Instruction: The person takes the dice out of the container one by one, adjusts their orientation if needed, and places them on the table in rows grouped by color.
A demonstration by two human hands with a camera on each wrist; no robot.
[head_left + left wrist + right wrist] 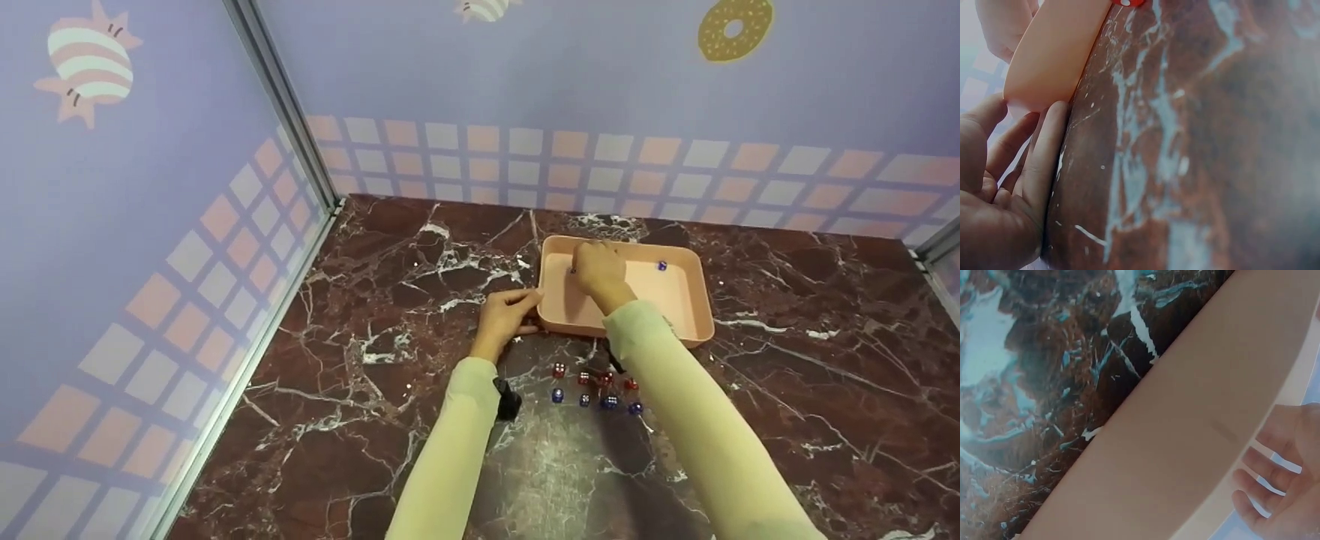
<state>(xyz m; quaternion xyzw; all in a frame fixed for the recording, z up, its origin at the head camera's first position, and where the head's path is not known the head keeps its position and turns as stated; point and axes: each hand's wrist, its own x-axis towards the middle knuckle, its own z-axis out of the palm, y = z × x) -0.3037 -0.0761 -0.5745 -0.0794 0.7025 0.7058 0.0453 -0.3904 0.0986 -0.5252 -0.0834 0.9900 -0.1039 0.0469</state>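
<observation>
A shallow peach-coloured tray [697, 300] stands on the marbled tabletop. My left hand [501, 321] touches its near left corner: the left wrist view shows the thumb at the rim and straight fingers [1050, 152] against the outer wall. My right hand [600, 268] reaches down inside the tray's left half, with a small dark die [574, 271] at its fingertips. Whether the fingers pinch that die is hidden. In the right wrist view, the tray wall [1168, 422] covers the tips of the index finger and thumb. One blue die [662, 265] lies farther right in the tray.
In front of the tray, red dice [559, 370] form a row, with blue dice [557, 395] in a second row nearer me. My right forearm passes beside their right end. Patterned panels [480, 90] stand behind and at the left of the tabletop [390, 420].
</observation>
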